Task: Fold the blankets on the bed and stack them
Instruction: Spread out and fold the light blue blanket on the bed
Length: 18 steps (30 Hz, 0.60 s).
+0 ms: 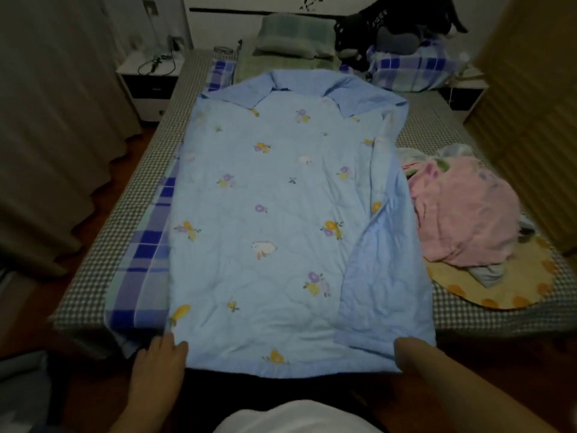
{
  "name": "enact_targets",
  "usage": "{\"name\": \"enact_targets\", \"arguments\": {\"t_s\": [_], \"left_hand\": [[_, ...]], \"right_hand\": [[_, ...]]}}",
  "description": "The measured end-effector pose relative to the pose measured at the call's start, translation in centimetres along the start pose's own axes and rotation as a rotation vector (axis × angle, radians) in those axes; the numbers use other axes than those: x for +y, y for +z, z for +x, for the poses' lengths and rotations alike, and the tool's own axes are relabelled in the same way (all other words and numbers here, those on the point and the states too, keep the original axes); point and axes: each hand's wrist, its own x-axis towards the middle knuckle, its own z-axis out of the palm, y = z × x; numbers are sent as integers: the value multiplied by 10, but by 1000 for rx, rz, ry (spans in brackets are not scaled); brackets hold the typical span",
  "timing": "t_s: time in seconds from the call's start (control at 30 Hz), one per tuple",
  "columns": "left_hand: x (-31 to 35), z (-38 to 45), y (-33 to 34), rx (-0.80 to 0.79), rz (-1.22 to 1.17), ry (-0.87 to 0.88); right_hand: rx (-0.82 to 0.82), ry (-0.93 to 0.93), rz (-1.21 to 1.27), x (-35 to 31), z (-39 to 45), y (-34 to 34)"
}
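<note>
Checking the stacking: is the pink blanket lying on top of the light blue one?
No, the pink blanket lies crumpled beside the light blue blanket, on the bed.
</note>
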Motion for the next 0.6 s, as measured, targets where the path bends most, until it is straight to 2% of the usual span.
{"name": "enact_targets", "arguments": {"t_s": [0.1,0.17,0.27,0.4,0.5,0.53,0.6], "left_hand": [[9,-14,4,2,-53,-24],[7,-22,23,8,-144,-38],[0,-31,45,109,-251,-16],[-1,-35,55,201,-275,-30],[6,-37,45,190,-252,-66],[6,-37,44,192,-257,-63],[4,-38,45,174,-285,-86]], "right_hand": [[24,-233,77,-47,-4,0],[62,-204,125,-71,17,12],[37,-254,212,-105,47,22],[82,-188,266,-129,116,39],[60,-187,319,-128,175,65],[96,-162,382,-123,189,71],[340,-89,505,-109,167,59]]}}
